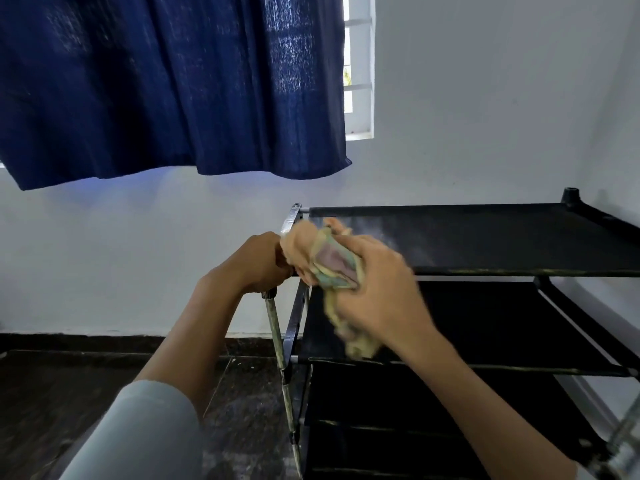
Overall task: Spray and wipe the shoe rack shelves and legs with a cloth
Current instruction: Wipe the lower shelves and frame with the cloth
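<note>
head view, black shoe rack [485,244], dusty top shelf, left hand [261,263] gripping its corner, right hand [377,292] clutching crumpled cloth [325,261]

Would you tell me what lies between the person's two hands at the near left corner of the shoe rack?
In the head view, the bunched cloth, gripped by the right hand, lies over the rack's corner rail, right beside the left hand gripping the leg.
</note>
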`<action>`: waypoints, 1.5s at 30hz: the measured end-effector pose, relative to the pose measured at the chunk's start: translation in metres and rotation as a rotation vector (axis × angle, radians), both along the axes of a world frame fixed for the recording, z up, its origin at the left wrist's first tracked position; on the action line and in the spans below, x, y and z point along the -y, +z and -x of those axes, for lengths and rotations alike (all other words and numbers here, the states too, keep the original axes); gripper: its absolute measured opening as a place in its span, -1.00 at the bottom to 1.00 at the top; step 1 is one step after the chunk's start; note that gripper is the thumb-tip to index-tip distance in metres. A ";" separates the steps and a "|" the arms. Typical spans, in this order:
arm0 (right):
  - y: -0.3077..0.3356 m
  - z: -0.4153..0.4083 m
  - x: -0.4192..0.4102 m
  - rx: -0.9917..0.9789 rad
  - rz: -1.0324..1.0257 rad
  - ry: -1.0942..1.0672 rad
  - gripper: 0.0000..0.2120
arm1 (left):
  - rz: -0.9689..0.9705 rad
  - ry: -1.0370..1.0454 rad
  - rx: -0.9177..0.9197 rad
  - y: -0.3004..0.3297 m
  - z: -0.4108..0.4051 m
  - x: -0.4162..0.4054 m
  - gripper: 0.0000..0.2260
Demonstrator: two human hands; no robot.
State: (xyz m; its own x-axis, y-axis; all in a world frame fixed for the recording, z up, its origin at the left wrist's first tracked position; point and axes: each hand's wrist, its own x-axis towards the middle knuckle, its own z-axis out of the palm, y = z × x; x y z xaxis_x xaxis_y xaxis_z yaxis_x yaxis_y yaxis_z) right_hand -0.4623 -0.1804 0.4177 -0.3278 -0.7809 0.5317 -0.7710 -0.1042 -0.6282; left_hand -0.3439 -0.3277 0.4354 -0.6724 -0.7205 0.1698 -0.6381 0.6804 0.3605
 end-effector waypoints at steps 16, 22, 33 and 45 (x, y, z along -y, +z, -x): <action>-0.069 -0.027 0.039 0.098 0.374 -0.650 -0.53 | -0.059 0.001 -0.165 -0.011 -0.005 -0.005 -0.74; -0.089 -0.031 0.056 -0.069 0.240 -0.581 -0.21 | -0.012 -0.023 -0.180 -0.016 -0.005 -0.003 -0.72; -0.072 0.041 0.006 0.285 0.255 -0.912 -0.36 | -0.066 -0.008 -0.223 -0.014 -0.006 -0.005 -0.75; -0.090 -0.013 0.029 -0.068 0.159 -0.640 -0.22 | -0.068 -0.011 -0.186 -0.012 -0.010 -0.002 -0.75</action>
State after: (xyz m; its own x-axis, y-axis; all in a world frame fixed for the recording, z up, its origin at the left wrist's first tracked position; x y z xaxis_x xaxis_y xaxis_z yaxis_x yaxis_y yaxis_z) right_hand -0.4494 -0.2098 0.3276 -0.6628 -0.3531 0.6604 -0.7488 0.3000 -0.5911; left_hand -0.3340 -0.3257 0.4234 -0.6418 -0.7273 0.2431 -0.5490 0.6571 0.5166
